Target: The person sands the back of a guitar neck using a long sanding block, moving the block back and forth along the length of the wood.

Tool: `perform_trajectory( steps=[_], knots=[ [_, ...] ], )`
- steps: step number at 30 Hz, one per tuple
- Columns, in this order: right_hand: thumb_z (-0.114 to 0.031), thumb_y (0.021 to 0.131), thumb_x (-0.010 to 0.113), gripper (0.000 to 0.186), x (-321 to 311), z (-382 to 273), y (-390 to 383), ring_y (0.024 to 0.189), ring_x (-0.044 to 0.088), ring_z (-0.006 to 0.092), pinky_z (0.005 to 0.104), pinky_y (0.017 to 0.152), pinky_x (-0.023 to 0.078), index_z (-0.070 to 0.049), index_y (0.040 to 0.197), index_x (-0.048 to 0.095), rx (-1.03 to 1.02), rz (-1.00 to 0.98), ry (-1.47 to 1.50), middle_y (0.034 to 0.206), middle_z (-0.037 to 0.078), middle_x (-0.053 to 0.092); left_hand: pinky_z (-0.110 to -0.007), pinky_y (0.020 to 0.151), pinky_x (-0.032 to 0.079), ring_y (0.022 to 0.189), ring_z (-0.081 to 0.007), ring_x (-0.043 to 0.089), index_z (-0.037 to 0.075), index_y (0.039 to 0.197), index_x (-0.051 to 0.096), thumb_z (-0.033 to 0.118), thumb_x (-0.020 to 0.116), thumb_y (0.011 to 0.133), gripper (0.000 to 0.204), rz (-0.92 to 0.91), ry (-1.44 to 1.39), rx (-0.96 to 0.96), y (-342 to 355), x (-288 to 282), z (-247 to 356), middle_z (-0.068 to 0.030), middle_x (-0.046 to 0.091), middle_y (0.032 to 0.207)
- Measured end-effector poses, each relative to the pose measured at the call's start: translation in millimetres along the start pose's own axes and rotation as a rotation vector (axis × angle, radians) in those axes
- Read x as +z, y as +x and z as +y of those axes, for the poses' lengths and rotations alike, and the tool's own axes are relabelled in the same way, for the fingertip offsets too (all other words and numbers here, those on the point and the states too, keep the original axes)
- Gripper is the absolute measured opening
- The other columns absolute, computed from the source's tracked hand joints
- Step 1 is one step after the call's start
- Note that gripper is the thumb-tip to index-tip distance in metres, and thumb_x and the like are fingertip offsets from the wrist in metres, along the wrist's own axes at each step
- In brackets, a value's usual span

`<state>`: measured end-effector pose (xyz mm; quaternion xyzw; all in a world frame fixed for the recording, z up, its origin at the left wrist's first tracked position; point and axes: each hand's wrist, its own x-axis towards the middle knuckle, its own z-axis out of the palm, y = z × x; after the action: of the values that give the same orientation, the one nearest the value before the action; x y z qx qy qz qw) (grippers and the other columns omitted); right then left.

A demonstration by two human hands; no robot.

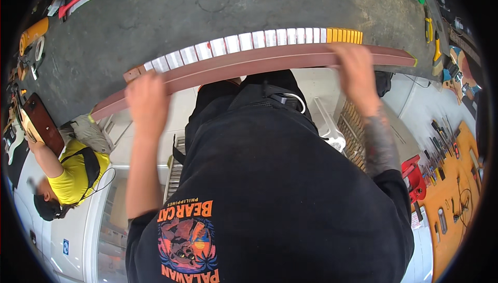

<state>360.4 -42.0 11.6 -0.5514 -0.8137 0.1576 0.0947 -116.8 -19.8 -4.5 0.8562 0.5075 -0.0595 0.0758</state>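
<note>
A long maroon bar [249,60] lies crosswise along the near edge of the dark workbench. My left hand [148,99] is closed on its left part and my right hand [353,70] grips it toward the right; both are motion-blurred. Just behind the bar runs a row of small white blocks [231,44], followed at the right by narrow yellow pieces [343,36] and, at the left end, a brown wooden piece [134,72]. What these pieces rest on is partly hidden by the bar.
The workbench [218,3] carries red-handled tools [70,5], an orange roll [31,37] and yellow-handled pliers [428,29] toward its ends. A co-worker in yellow [78,179] is at the left, holding a dark board [44,127]. A wooden tool panel [451,241] stands right.
</note>
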Motion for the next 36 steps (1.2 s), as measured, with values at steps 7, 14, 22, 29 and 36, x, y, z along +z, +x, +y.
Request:
perform_trajectory(
  steps=[7,14,22,29,36],
  knots=[
    [0.008,0.075,0.067,0.052,12,-3,-4,0.111,0.062,0.0315,0.0446,0.096,0.045,-0.01,0.125,0.067,0.071,0.051,-0.022,0.115,0.01,0.069,-0.049,0.099,0.043,0.117,-0.0333,0.059,0.008,0.116,0.06,0.011,0.076,0.075,0.045,-0.047,-0.034,0.022,8,-2,-7,-0.0119,0.063,0.121],
    [-0.007,0.088,0.061,0.036,29,-67,34,0.108,0.064,0.0257,0.0428,0.095,0.045,-0.01,0.124,0.066,0.02,0.041,0.048,0.112,0.007,0.069,-0.05,0.107,0.04,0.124,-0.0373,0.056,0.005,0.126,0.059,0.002,0.079,0.07,0.059,-0.025,-0.045,-0.056,-27,-6,-75,-0.0152,0.062,0.13],
    [0.006,0.077,0.066,0.051,-1,25,-16,0.113,0.061,0.0325,0.0437,0.1,0.044,-0.009,0.126,0.066,0.061,0.043,-0.023,0.119,0.011,0.068,-0.049,0.105,0.041,0.12,-0.0352,0.058,0.007,0.123,0.059,0.01,0.077,0.076,0.051,0.012,-0.104,0.046,25,-7,23,-0.012,0.063,0.127],
    [-0.007,0.089,0.061,0.043,38,-81,45,0.111,0.062,0.0263,0.0429,0.096,0.044,-0.01,0.132,0.062,-0.023,-0.011,0.09,0.12,0.008,0.067,-0.05,0.106,0.04,0.122,-0.0382,0.056,0.005,0.126,0.059,0.004,0.08,0.07,0.059,-0.036,-0.03,-0.032,-25,-16,-104,-0.0147,0.063,0.128],
    [0.002,0.078,0.073,0.049,-32,61,-19,0.113,0.062,0.0292,0.0441,0.099,0.043,-0.009,0.125,0.065,0.084,-0.001,-0.107,0.116,0.008,0.068,-0.049,0.104,0.042,0.115,-0.0326,0.059,0.008,0.113,0.059,0.017,0.077,0.077,0.041,0.057,-0.202,0.095,67,-20,73,-0.0112,0.062,0.119]
  ],
)
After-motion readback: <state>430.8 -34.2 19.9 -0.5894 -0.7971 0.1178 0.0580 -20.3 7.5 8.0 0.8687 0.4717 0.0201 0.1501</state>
